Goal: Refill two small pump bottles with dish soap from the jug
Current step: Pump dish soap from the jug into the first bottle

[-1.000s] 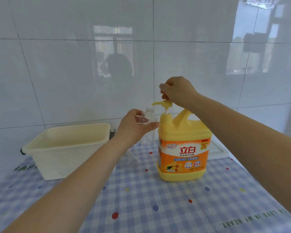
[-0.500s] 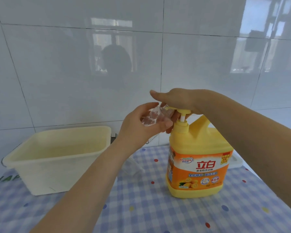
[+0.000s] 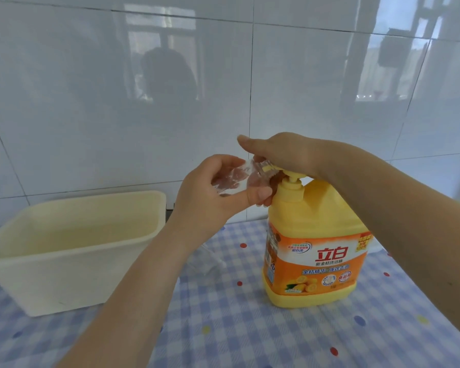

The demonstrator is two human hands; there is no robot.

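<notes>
Bottle [image 3: 238, 176] now tipped under the spout – my left hand [image 3: 218, 192] grips it, right hand [image 3: 284, 155] presses flat on the jug [image 3: 316, 235] pump – filling starts.

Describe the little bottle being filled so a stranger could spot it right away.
Find the big yellow jug on the checked tablecloth. At its pump spout, the left hand holds a small clear bottle tilted toward the nozzle. It is the only see-through thing held in a hand.

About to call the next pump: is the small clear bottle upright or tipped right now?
Tipped. The left hand holds the small clear bottle on a slant, its mouth up toward the jug's pump, which the right hand covers.
</notes>
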